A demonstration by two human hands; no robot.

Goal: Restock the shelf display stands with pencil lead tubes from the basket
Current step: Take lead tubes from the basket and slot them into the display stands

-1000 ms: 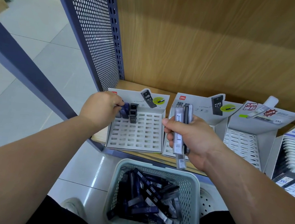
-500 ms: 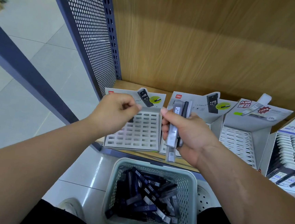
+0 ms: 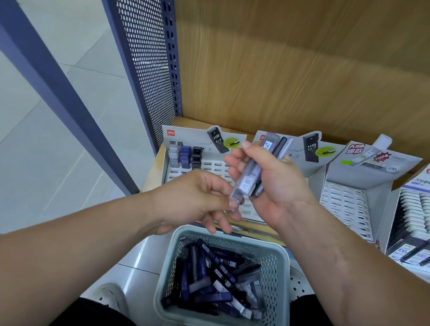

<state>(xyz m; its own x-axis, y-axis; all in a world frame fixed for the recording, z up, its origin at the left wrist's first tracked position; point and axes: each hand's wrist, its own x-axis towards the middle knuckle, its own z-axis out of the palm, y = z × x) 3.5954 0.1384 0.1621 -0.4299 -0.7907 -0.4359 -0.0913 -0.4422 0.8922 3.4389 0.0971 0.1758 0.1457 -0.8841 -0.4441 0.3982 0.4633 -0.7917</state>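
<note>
the right hand [image 3: 274, 183] is wrapped around a small bundle of pencil lead tubes [image 3: 268, 165], held upright and tilted a little, above the left display stand [image 3: 182, 165]. three tubes can be counted in the bundle: a clear grey one in front, a dark one behind it and a pale one at the back; whether more sit behind the palm cannot be told. the left hand [image 3: 192, 200] pinches the bottom end of the front clear tube [image 3: 243, 186] between thumb and forefinger, the other fingers curled loosely below.

four cardboard display stands are in view on the wooden shelf [image 3: 161, 173]. the left stand has three columns of tubes filled in its top-left corner: white, blue and black caps [image 3: 184, 156], the rest of its slotted grid bare. the second stand [image 3: 313, 156] is largely hidden behind the hands. the third stand [image 3: 345, 203] shows only open slots. the fourth stand [image 3: 425, 215], at the right edge, is packed with rows of pale caps.

one light green perforated basket [image 3: 278, 293] sits below the shelf edge, between the person's knees, holding a loose heap of dark blue, black and grey lead tubes [image 3: 214, 279]; they overlap too much to count. a blue perforated panel [image 3: 145, 60] closes the shelf's left side.
</note>
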